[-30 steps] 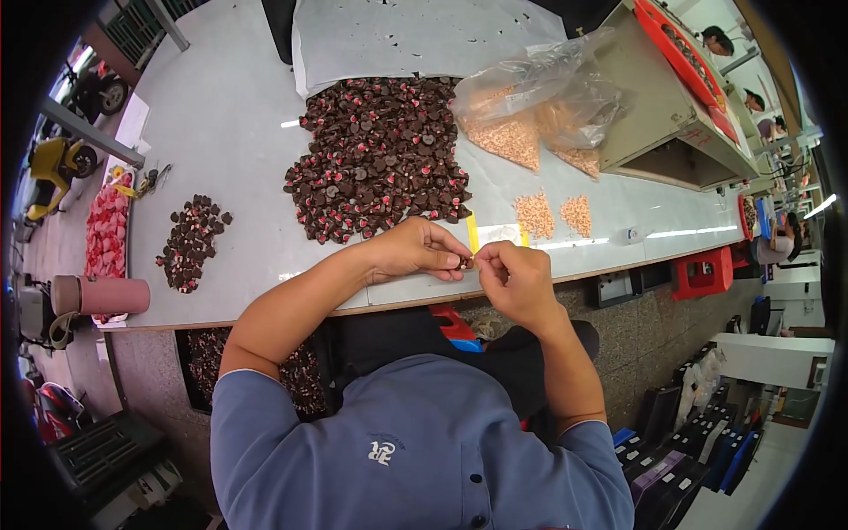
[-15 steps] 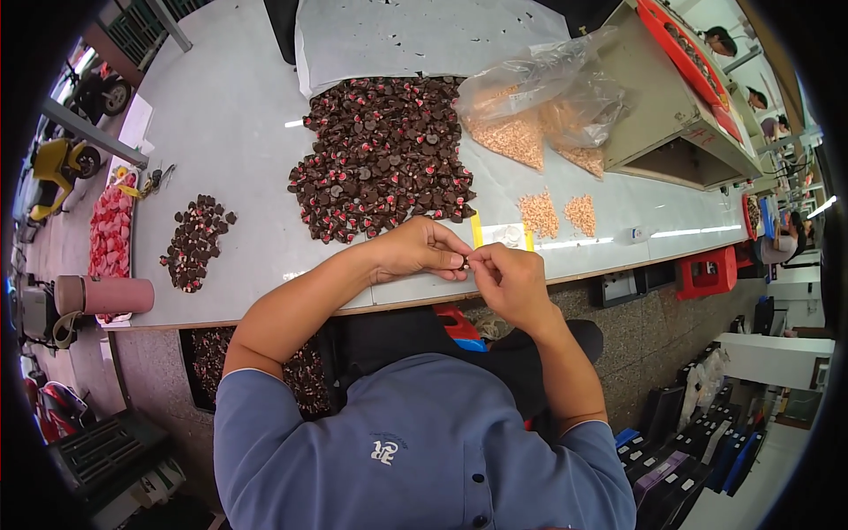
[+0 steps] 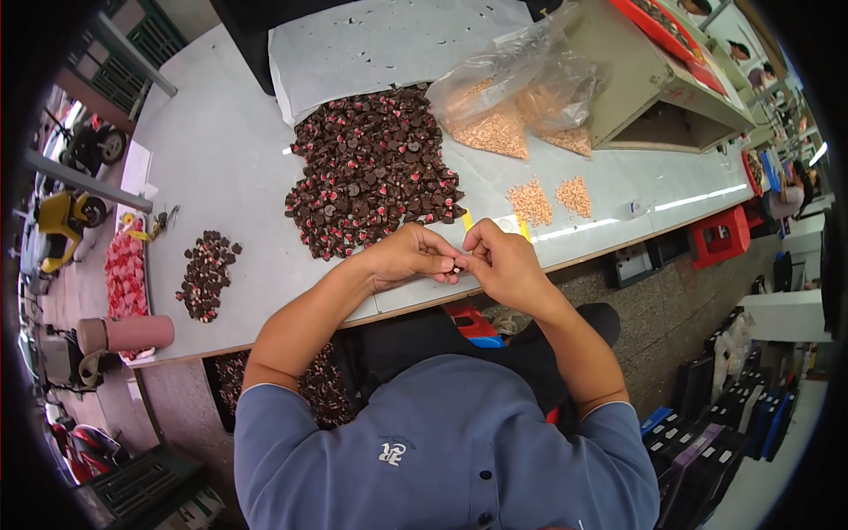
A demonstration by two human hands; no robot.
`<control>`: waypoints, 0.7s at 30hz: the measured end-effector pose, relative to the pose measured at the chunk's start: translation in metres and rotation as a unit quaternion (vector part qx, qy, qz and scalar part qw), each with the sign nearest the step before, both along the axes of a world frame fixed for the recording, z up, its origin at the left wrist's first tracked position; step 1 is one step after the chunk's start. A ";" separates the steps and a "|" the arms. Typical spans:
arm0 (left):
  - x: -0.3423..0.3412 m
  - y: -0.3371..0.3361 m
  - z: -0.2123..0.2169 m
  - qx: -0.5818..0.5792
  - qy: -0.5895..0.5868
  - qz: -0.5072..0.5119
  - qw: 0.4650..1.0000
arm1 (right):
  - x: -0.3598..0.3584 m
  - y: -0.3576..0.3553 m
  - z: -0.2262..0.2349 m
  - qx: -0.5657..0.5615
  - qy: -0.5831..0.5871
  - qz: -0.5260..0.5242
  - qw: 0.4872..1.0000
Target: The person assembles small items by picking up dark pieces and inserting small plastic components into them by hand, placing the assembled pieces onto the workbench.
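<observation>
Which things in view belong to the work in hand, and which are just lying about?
Likely the work:
small dark piece between left hand and right hand
large dark pile
smaller dark pile
two pale piles
clear bags

Seemingly just lying about:
pink flask
yellow scooter
red stool

Table (image 3: 256, 168) open between small dark pile (image 3: 209, 276) and large dark pile (image 3: 367, 172); bags (image 3: 490, 124) (bulging) block far right.

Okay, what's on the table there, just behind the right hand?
Behind the right hand, a flat thing with yellow edges shows on the table: parts of two yellow strips and some pale middle. The hand hides its near part and anything lying there.
</observation>
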State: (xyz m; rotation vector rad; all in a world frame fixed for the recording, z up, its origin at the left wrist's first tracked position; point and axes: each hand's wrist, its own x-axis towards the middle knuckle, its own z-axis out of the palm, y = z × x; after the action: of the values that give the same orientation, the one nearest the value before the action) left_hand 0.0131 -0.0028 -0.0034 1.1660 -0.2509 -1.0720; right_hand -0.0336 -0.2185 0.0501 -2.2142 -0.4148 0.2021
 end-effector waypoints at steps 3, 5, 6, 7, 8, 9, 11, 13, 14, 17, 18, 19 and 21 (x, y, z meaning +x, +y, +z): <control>-0.001 -0.003 0.001 -0.015 0.041 0.026 0.999 | -0.004 -0.004 -0.017 0.211 0.088 -0.066 0.971; 0.001 -0.007 0.008 -0.012 0.052 0.036 0.998 | -0.004 -0.021 -0.014 0.293 0.082 -0.147 0.941; 0.003 -0.005 0.002 -0.038 0.056 0.035 0.997 | -0.005 -0.029 -0.011 0.367 0.085 -0.216 0.901; 0.004 -0.004 0.003 -0.029 0.051 0.033 0.998 | -0.005 -0.036 -0.010 0.374 0.037 -0.260 0.890; 0.005 -0.004 0.006 -0.042 0.053 0.032 0.997 | -0.003 -0.046 -0.013 0.389 0.016 -0.279 0.878; 0.004 -0.003 0.008 -0.055 0.054 0.034 0.996 | -0.001 -0.050 -0.017 0.387 -0.028 -0.300 0.872; 0.004 0.001 0.013 -0.056 0.034 0.041 0.997 | 0.002 -0.064 -0.036 0.345 -0.075 -0.328 0.876; 0.002 0.008 0.019 -0.042 -0.012 0.066 0.997 | 0.005 -0.068 -0.048 0.272 -0.163 -0.354 0.880; 0.000 0.019 0.018 -0.043 -0.043 0.080 0.995 | 0.008 -0.070 -0.054 0.232 -0.202 -0.359 0.881; 0.002 0.022 0.049 -0.031 -0.049 0.156 0.986 | 0.009 -0.105 -0.074 0.149 -0.242 -0.398 0.872; 0.002 0.030 0.052 -0.007 -0.090 0.218 0.972 | 0.008 -0.116 -0.080 0.135 -0.248 -0.407 0.868; 0.002 0.037 0.054 0.017 -0.129 0.275 0.953 | 0.008 -0.125 -0.086 0.119 -0.255 -0.419 0.863; -0.001 0.071 0.040 0.229 -0.401 0.398 0.792 | 0.015 -0.129 -0.097 0.093 -0.311 -0.408 0.853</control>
State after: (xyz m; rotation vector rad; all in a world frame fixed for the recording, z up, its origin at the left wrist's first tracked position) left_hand 0.0124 0.0684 0.0370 1.8969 -0.1169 0.1880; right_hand -0.0189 -0.3479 -0.0473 -2.0206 0.2002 -0.9883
